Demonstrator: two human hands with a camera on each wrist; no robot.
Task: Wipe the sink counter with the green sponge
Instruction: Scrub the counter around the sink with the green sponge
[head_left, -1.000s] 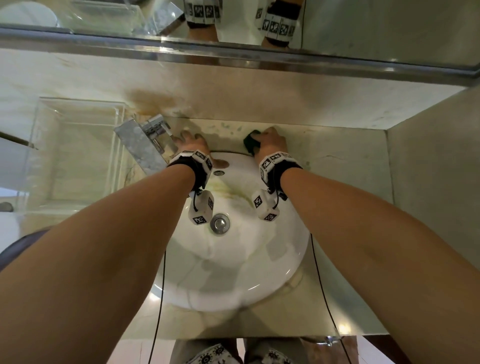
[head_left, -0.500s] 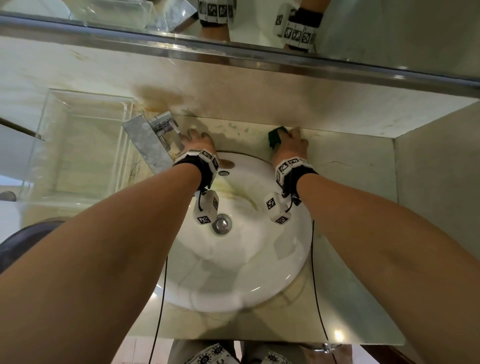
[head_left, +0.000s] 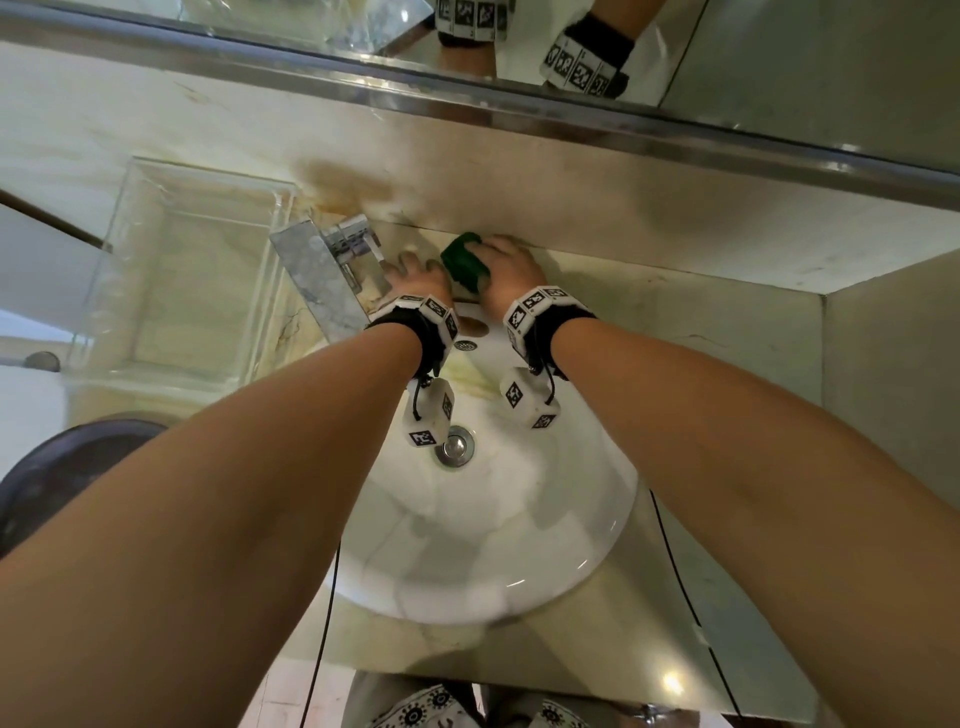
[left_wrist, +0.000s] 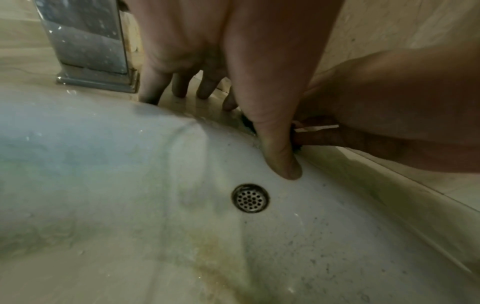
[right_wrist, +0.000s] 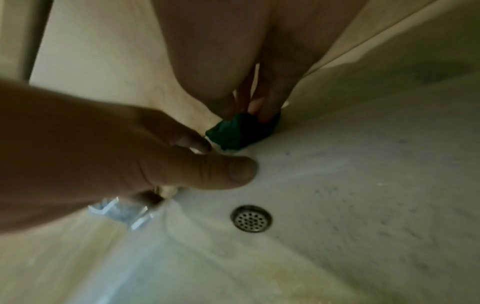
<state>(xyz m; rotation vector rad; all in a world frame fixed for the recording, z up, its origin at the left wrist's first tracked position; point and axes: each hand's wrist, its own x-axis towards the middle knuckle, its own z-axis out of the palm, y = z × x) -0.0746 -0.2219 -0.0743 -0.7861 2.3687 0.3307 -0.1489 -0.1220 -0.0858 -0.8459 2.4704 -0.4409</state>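
Note:
The green sponge (head_left: 465, 260) lies on the beige counter (head_left: 675, 322) behind the white basin, against the back wall. My right hand (head_left: 491, 252) holds it from above with fingers curled over it, and in the right wrist view its fingertips (right_wrist: 270, 111) press into the sponge (right_wrist: 239, 131). My left hand (head_left: 415, 267) rests flat on the counter just left of the sponge, beside the faucet. Its fingers (left_wrist: 182, 86) are spread and the thumb (left_wrist: 278, 156) lies on the basin rim.
A chrome faucet (head_left: 332, 270) stands at the basin's back left. The round sink (head_left: 597, 519) has a drain (head_left: 455, 447) and an overflow hole (head_left: 465, 344). A clear acrylic box (head_left: 197, 270) sits left; a side wall (head_left: 893, 415) bounds the right. A mirror runs above.
My right hand swept the sponge right along the back of the counter, then back left until it sits next to my left hand. The left hand stayed by the faucet.

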